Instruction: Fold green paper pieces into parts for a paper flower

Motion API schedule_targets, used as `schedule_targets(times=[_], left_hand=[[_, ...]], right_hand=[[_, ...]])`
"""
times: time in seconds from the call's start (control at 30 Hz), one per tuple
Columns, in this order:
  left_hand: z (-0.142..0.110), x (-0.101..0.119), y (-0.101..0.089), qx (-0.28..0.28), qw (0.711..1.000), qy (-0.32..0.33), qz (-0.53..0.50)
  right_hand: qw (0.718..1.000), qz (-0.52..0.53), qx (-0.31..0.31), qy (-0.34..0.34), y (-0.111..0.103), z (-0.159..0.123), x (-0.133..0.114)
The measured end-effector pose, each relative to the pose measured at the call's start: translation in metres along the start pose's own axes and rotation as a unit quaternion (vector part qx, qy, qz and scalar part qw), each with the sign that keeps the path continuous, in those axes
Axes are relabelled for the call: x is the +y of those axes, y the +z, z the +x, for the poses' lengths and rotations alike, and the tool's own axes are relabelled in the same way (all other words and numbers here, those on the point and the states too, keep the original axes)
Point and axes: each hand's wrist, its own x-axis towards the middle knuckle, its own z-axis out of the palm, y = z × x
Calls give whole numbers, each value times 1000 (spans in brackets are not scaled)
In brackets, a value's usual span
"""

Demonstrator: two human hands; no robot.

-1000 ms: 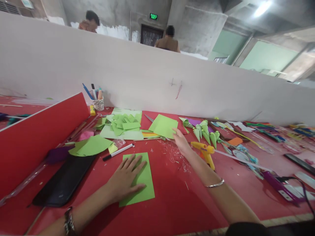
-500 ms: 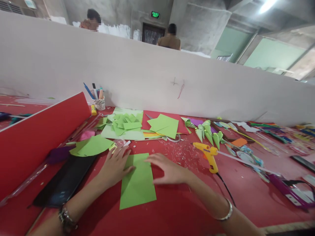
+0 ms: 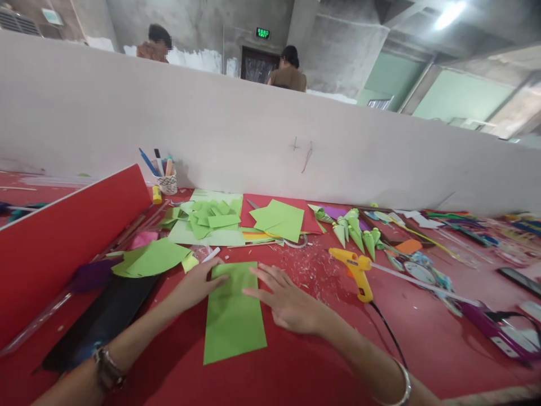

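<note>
A green paper sheet (image 3: 234, 327) lies flat on the red table (image 3: 296, 361) in front of me. My left hand (image 3: 195, 285) rests on its upper left corner, fingers curled at the edge. My right hand (image 3: 287, 301) lies on the sheet's right edge with fingers spread flat. Neither hand has lifted the sheet. A marker (image 3: 210, 255) pokes out just beyond my left hand.
A yellow glue gun (image 3: 357, 270) lies to the right, with green paper cones (image 3: 355, 231) behind it. Cut green squares (image 3: 211, 217) and a folded green sheet (image 3: 279, 219) sit farther back. A black tablet (image 3: 97, 327), a red divider (image 3: 63, 237) and a pen cup (image 3: 165, 179) stand at left.
My right hand came back from the far green sheet and settled on the near sheet's right edge. My left hand slid from the sheet's middle to its upper left corner.
</note>
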Motion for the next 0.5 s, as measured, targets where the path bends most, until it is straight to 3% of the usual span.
schedule_targets(times=[0.07, 0.13, 0.2, 0.27, 0.37, 0.5], left_hand=[[4, 8, -5, -19, 989, -13, -147], [6, 16, -9, -56, 960, -27, -272], [8, 22, -10, -77, 943, -28, -321], [10, 25, -9, -56, 959, -17, -278], [13, 22, -5, 7, 987, -1, -162], [12, 16, -1, 60, 987, 45, -141]], right_hand=[[999, -42, 34, 3, 5, -3, 1], [993, -83, 84, 1, 9, -5, 1], [985, -115, 128, -8, 9, -8, 0], [981, -130, 145, -14, 7, -10, -2], [986, -117, 122, -4, 2, -13, -1], [994, -71, 80, 5, 4, -17, 6]])
